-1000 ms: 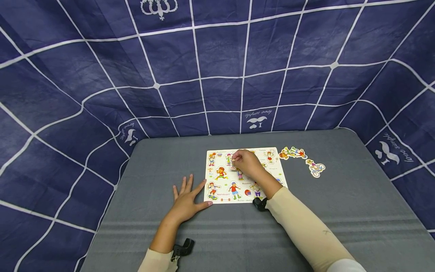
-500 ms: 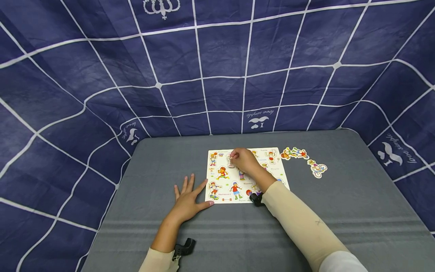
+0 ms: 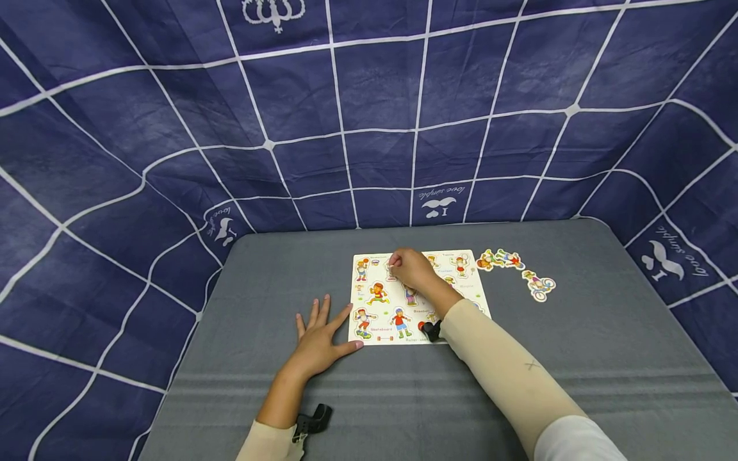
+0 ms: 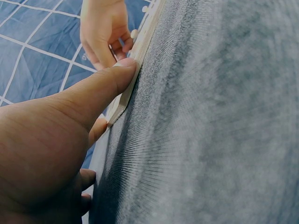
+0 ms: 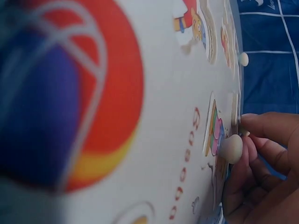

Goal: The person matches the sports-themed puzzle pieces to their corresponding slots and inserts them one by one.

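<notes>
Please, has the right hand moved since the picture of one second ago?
Yes. Judged against the puzzle board in the head view, the right hand has moved slightly toward the board's far edge and a little to the left.

A puzzle board [image 3: 385, 312] is found on a grey table [image 3: 259, 275], directly to the right of the left hand [image 3: 317, 346]. The left hand's fingers are spread; the board's left side is touched by its index finger and the near-left corner by its thumb. Toward the board's far side, a figure piece [image 3: 390, 276] is pinched by the right hand [image 3: 414, 270] and partly covered by it. A running figure [image 3: 377, 293] is seen nearer and left of that hand. To its right, off the board, a bicycle piece [image 3: 539, 285] and two other pieces [image 3: 510, 259], placed close together, are noted. Beyond both hands, blue cloth [image 3: 375, 96] is hung.
</notes>
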`<state>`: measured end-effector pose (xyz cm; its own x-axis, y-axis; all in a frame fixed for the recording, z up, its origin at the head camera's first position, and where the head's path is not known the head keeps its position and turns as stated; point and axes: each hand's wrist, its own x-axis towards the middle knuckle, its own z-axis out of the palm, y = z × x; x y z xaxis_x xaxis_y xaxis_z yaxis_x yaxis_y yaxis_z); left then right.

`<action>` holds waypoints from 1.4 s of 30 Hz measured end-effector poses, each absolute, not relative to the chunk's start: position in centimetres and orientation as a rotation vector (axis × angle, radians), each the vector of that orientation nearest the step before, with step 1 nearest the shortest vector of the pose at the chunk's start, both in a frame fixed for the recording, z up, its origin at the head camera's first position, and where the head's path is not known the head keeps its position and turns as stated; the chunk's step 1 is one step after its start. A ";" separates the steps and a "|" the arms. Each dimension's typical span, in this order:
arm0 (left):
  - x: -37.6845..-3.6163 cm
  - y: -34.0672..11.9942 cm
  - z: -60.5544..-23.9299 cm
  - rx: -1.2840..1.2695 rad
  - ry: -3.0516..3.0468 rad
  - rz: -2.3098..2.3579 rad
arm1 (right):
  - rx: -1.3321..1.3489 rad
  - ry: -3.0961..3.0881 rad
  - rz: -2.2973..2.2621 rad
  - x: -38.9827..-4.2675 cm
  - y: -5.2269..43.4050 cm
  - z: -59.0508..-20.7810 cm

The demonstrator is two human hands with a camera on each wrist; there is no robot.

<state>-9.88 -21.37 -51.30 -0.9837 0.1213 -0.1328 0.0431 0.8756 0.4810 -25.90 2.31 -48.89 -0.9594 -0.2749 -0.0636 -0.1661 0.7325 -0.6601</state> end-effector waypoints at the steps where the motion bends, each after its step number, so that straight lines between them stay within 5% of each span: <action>1: -9.9 -21.4 -51.3 0.127 2.887 0.733 | -0.363 2.776 -1.033 -25.9 2.3 -48.9; 42: -9.8 -21.2 -51.2 0.134 2.873 0.741 | -0.315 2.560 -1.215 -24.3 3.6 -48.3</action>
<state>-9.80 -21.23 -51.23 -0.9813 0.1290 -0.1428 0.0439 0.8723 0.4870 -24.26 3.59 -48.34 -0.9344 -0.3160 -0.1646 -0.0723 0.6205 -0.7809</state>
